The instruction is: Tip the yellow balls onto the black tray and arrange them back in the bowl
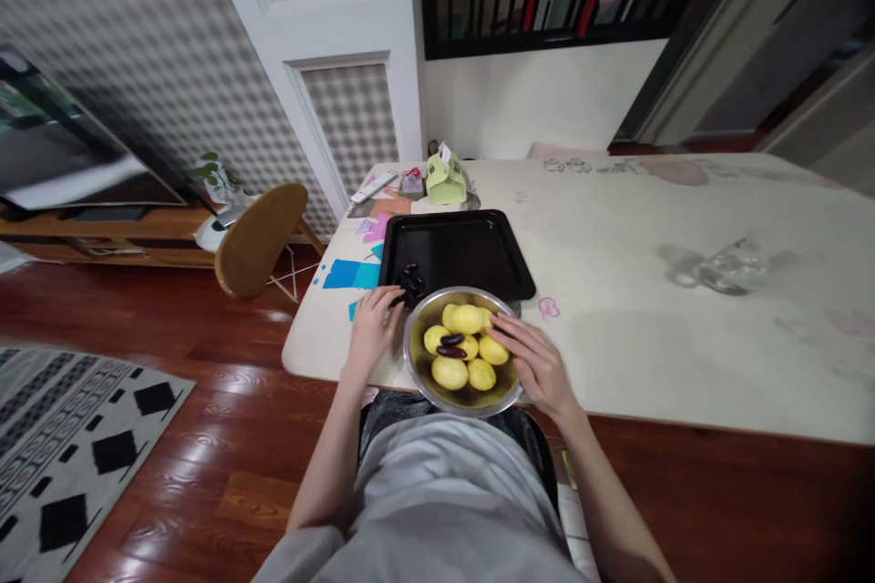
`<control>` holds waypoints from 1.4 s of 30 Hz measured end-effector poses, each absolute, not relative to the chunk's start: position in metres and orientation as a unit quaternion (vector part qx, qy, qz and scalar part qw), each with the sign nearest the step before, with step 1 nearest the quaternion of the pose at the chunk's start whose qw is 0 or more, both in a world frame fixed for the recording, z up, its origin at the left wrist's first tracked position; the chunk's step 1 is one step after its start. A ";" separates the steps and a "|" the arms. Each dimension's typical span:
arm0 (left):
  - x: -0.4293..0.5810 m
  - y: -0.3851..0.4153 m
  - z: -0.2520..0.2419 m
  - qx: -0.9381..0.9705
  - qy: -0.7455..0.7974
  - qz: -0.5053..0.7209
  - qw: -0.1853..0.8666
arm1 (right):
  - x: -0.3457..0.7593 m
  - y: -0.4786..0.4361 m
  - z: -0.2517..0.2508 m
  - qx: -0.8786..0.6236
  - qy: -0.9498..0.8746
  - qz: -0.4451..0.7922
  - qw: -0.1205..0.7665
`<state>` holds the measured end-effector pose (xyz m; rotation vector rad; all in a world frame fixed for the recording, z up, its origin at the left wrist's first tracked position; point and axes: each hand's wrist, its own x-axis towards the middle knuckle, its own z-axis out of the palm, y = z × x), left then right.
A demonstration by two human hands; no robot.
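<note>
A metal bowl (418, 371) at the table's near edge holds several yellow round fruits (467, 320) and a dark oblong piece (451, 352). Behind it lies a black baking tray (471, 246) with a few dark pieces (412, 278) at its near left corner. My left hand (373, 328) rests left of the bowl, its fingers pinched on a dark piece at the tray's edge. My right hand (537, 360) lies over the bowl's right rim, fingers stretched toward the yellow fruits and holding nothing.
The pale table (649, 291) carries a yellow-green tissue box (446, 179), a remote (373, 187), coloured paper bits (352, 273) and a glass object (725, 269). A wooden chair (260, 237) stands to the left, beside a TV (61, 150). A patterned rug (61, 455) lies on the floor.
</note>
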<state>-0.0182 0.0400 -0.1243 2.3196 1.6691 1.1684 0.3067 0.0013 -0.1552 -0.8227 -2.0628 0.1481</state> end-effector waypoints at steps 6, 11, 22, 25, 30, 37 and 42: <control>-0.028 0.047 -0.140 0.762 0.579 0.290 -0.008 | 0.307 0.001 -0.156 -0.337 -0.830 0.062 0.440; -0.029 0.046 -0.147 0.774 0.565 0.286 -0.021 | 0.307 0.002 -0.156 -0.333 -0.830 0.063 0.442; -0.022 0.049 -0.147 0.759 0.526 0.382 0.025 | 0.307 0.001 -0.158 -0.345 -0.828 0.070 0.437; -0.017 0.051 -0.144 0.744 0.524 0.412 0.050 | 0.307 0.001 -0.157 -0.343 -0.828 0.070 0.438; -0.013 0.054 -0.142 0.716 0.521 0.460 0.063 | 0.307 0.001 -0.156 -0.337 -0.830 0.069 0.439; -0.007 0.035 -0.120 0.690 0.496 0.523 0.068 | 0.306 0.000 -0.155 -0.343 -0.830 0.068 0.435; 0.013 -0.001 -0.094 0.702 0.442 0.551 0.095 | 0.307 0.000 -0.154 -0.342 -0.830 0.072 0.435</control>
